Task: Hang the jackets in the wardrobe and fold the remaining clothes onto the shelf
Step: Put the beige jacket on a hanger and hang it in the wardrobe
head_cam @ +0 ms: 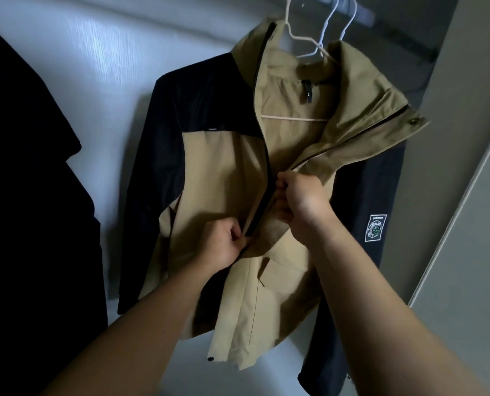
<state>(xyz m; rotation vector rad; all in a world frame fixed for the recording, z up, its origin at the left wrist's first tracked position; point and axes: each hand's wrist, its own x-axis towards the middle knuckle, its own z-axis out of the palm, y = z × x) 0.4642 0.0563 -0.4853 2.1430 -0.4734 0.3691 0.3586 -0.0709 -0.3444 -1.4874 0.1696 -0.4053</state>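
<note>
— What's there, from the left?
— One dark garment (23,167), then one tan-and-black jacket (209,172) hanging lengthwise in the wardrobe, collar up, front toward me.
— Your hands?
— My left hand (223,244) pinches one zipper edge; my right hand (301,195) grips the other, higher. Two white hangers (309,38) above.

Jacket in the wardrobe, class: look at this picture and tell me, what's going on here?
A person is working on a tan and black jacket that hangs on a hanger from the wardrobe rail. The left hand pinches one front edge by the zip, and the right hand grips the other edge slightly higher. Above the hands the front is open. A dark garment hangs to the left.
</note>
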